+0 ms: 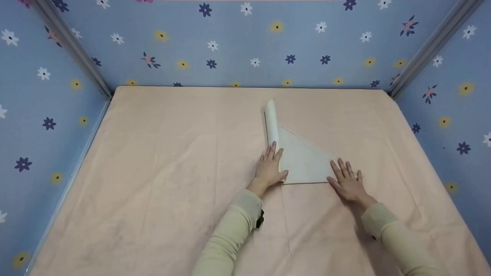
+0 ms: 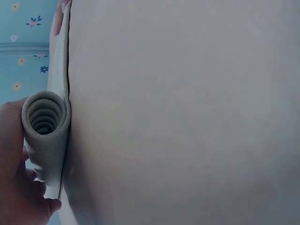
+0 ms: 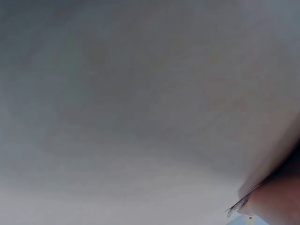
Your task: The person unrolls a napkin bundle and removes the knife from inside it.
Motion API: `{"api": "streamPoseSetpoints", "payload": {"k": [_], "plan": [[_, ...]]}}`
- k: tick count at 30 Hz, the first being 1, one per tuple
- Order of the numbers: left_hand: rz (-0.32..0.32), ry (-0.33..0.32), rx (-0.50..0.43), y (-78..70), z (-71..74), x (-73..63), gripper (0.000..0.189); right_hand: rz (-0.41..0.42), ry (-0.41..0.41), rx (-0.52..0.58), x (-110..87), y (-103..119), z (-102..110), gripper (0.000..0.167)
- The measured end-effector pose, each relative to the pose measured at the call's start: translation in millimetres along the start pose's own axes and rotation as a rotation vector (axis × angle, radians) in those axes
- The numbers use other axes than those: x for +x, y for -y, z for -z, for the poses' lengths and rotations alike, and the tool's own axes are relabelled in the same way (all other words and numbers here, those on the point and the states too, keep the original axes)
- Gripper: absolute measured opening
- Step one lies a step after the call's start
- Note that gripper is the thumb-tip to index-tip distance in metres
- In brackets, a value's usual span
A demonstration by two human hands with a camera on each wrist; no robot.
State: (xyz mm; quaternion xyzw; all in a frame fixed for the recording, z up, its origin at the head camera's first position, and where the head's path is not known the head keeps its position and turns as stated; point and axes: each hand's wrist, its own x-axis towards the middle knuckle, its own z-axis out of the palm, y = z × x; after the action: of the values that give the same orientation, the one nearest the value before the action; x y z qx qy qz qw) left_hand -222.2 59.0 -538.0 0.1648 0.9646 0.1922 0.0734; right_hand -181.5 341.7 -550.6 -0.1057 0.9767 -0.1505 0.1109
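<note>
In the head view, one pale grey-green cloth [image 1: 305,163] lies right of centre on the peach fabric-covered table [image 1: 172,172], partly rolled along its left side. That single tight roll [image 1: 271,120] has its long axis running from the near side to the far side, the far end leaning slightly left. The flat part spreads rightward from the roll and narrows to a point at the right, with its near edge nearly level and its far edge slanting. There are two hands: the left hand [image 1: 269,170] rests over the roll's near end, fingers extended away from the body and thumb out to the right; the right hand [image 1: 347,186] rests on the right corner, fingers straight and spread. Two pale yellow-green sleeves [image 1: 230,228] reach in. Three blue flower-patterned wall panels [image 1: 249,42] surround the table, with two grey metal posts [image 1: 73,50] at the corners.

The left wrist view alone looks into the roll's hollow near end, its layers spiralling inward; the left hand lies alongside, and fingers of the right hand appear at the top.

The right wrist view is mostly blurred surface, with part of the right hand at lower right beside a small striped edge; its fingers cannot be told there.
</note>
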Motion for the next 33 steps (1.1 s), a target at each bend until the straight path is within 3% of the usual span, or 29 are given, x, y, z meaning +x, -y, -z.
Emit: {"api": "streamPoseSetpoints", "payload": {"k": [33], "plan": [[-0.003, 0.008, -0.060, 15.9, 10.6, -10.0, 0.074, -0.009, 0.019, 0.022, 0.2, 1, 2, 0.065]]}}
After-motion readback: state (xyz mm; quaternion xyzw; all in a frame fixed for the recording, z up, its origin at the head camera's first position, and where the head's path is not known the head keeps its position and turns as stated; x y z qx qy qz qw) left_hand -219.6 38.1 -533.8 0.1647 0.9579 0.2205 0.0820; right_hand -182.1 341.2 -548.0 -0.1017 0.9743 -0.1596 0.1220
